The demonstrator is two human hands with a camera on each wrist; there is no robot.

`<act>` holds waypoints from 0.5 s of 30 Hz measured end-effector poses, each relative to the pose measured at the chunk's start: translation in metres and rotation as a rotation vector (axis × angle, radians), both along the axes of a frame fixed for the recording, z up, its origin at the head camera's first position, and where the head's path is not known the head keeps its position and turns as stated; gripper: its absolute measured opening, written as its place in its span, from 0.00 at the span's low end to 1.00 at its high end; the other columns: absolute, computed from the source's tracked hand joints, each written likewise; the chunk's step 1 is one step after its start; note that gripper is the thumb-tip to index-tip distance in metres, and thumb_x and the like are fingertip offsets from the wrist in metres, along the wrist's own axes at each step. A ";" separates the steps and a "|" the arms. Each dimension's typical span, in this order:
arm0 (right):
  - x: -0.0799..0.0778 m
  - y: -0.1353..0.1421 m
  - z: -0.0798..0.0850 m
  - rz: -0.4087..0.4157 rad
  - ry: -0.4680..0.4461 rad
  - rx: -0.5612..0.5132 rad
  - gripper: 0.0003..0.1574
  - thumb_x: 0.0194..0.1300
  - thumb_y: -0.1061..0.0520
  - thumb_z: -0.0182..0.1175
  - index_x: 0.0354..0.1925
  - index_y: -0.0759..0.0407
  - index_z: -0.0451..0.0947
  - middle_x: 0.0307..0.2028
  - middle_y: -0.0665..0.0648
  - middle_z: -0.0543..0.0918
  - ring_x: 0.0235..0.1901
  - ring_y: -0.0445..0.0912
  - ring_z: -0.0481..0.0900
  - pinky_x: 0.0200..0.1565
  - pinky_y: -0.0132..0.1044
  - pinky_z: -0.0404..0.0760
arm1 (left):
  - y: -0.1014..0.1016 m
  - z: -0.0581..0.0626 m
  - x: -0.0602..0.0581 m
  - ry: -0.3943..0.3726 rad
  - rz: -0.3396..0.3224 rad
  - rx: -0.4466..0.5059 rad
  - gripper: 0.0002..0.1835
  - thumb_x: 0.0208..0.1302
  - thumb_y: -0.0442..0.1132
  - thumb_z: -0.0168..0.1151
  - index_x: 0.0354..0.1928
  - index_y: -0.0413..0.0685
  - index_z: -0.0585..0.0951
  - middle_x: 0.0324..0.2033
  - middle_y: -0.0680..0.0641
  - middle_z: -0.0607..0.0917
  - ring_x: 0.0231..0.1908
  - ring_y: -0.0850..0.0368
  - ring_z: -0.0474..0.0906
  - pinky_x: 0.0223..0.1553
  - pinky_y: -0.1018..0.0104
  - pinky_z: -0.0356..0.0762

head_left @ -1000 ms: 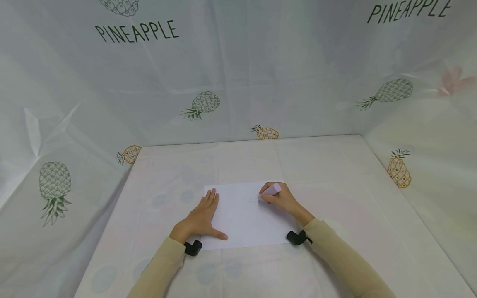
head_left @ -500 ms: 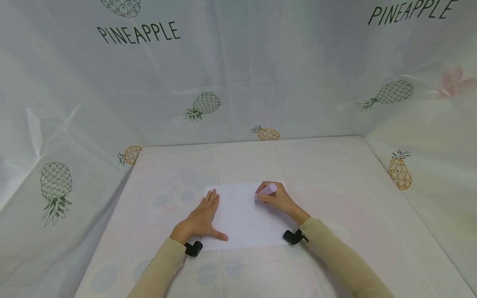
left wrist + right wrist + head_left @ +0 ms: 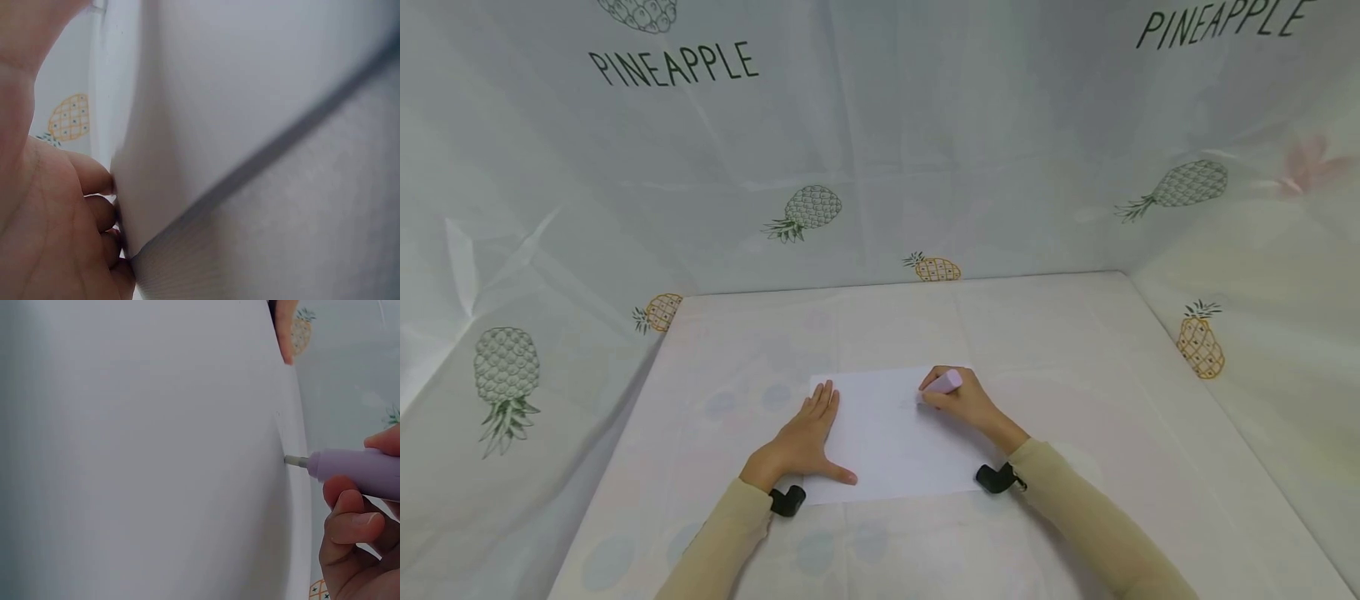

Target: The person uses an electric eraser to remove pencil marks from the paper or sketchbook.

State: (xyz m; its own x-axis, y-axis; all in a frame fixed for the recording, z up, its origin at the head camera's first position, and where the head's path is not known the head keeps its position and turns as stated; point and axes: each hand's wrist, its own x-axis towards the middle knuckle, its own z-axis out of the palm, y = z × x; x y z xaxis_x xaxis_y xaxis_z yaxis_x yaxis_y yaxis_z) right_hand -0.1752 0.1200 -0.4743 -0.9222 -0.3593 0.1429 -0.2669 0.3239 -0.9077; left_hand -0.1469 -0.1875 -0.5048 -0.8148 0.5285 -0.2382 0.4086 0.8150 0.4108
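Note:
A white sheet of paper (image 3: pixel 887 450) lies on the table. My left hand (image 3: pixel 805 437) rests on its left side, fingers stretched forward and thumb spread out. In the left wrist view the palm (image 3: pixel 50 219) shows beside the sheet's edge. My right hand (image 3: pixel 966 400) grips a thick lavender electric eraser (image 3: pixel 946 382) over the upper right part of the sheet. Thumb and fingers pinch its barrel (image 3: pixel 356 470) in the right wrist view. Its thin grey tip (image 3: pixel 295 460) points down at the paper and appears to touch it. A tiny faint mark shows near the tip.
A pale cloth with faint coloured spots covers the table (image 3: pixel 1045 325). Behind and at both sides hangs a white pineapple-print curtain (image 3: pixel 880 125). A black wrist camera (image 3: pixel 787 501) sits at the left wrist, another black camera (image 3: pixel 995 478) at the right.
My right hand with the electric eraser shifted slightly left, then back right. Faint grey marks near the tip look fainter than a second ago. The left hand has stayed in place.

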 end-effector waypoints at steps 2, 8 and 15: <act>0.000 0.001 0.000 -0.003 0.003 -0.001 0.06 0.57 0.73 0.63 0.36 0.76 0.81 0.25 0.57 0.83 0.24 0.43 0.77 0.31 0.34 0.78 | 0.000 0.001 0.000 -0.001 0.001 -0.002 0.77 0.39 0.74 0.74 0.77 0.32 0.43 0.77 0.34 0.37 0.76 0.40 0.30 0.74 0.47 0.38; -0.002 0.002 -0.006 0.014 0.018 -0.033 0.05 0.58 0.73 0.64 0.35 0.76 0.81 0.28 0.60 0.83 0.23 0.43 0.78 0.29 0.33 0.79 | -0.001 0.001 0.000 -0.003 0.000 0.003 0.77 0.39 0.73 0.74 0.77 0.31 0.44 0.77 0.34 0.37 0.76 0.39 0.30 0.74 0.47 0.38; -0.005 -0.005 -0.008 0.034 0.041 -0.041 0.05 0.58 0.73 0.64 0.36 0.75 0.81 0.28 0.57 0.83 0.24 0.43 0.77 0.30 0.33 0.79 | -0.001 -0.001 0.000 0.003 -0.010 0.006 0.77 0.40 0.75 0.73 0.77 0.31 0.43 0.77 0.34 0.37 0.76 0.39 0.31 0.74 0.47 0.39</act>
State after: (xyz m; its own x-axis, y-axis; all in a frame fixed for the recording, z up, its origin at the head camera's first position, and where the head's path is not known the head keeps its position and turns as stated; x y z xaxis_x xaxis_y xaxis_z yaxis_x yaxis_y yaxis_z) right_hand -0.1800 0.1155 -0.4821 -0.9025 -0.3836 0.1960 -0.3147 0.2765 -0.9080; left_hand -0.1473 -0.1887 -0.5057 -0.8101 0.5384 -0.2323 0.4182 0.8082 0.4146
